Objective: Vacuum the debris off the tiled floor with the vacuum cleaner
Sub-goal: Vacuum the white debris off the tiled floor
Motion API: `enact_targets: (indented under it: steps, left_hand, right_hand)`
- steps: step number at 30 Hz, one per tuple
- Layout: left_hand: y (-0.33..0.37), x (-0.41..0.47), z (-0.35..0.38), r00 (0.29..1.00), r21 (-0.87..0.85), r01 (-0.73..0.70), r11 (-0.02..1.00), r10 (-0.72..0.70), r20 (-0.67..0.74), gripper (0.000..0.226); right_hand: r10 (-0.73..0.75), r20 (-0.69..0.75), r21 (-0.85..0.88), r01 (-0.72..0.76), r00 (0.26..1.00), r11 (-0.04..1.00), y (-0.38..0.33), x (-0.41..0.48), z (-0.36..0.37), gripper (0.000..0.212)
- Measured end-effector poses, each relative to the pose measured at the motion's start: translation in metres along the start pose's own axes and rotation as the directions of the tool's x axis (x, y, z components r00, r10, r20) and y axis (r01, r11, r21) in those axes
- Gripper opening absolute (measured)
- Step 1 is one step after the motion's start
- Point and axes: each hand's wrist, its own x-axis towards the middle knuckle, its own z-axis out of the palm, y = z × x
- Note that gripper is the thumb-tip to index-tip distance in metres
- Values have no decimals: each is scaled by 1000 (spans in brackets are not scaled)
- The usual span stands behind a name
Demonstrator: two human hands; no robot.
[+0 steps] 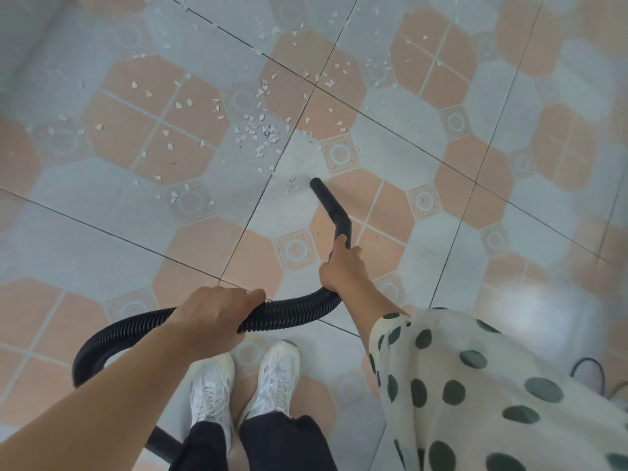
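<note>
White debris [261, 134] lies scattered over the patterned tiled floor [401, 147], thickest just left of the middle and thinning toward the far edge. My right hand [341, 266] grips the black rigid vacuum nozzle [331, 205], whose open tip [315, 182] touches the floor beside a few small chips [291, 185]. My left hand [214, 317] grips the black ribbed hose [292, 311], which curves left and down behind my forearm. The vacuum's body is hidden.
My two white sneakers [244, 385] stand on the tiles below the hose. A black cable [593, 367] loops on the floor at the lower right, partly behind my dotted sleeve [475, 385]. A dark tube end [163, 443] shows by my left leg.
</note>
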Motion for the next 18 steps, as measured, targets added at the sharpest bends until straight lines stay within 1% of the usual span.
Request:
enact_targets:
  steps: [6, 12, 18]
  left_hand:
    - [-27, -30, -13, 999, -22, 24, 999, -24, 35, 20]
    - [-43, -40, -15, 999, -41, 41, 998, -41, 8, 23]
    - [-51, -46, -4, 1000, -24, 28, 999, -29, -11, 22]
  right_hand:
    - [-40, 36, -51, 41, 999, 998, -35, -22, 13, 82]
    - [-20, 23, -37, 21, 1000, 999, -53, -26, 18, 81]
    - [-24, 20, -51, 25, 1000, 998, -62, -28, 26, 84]
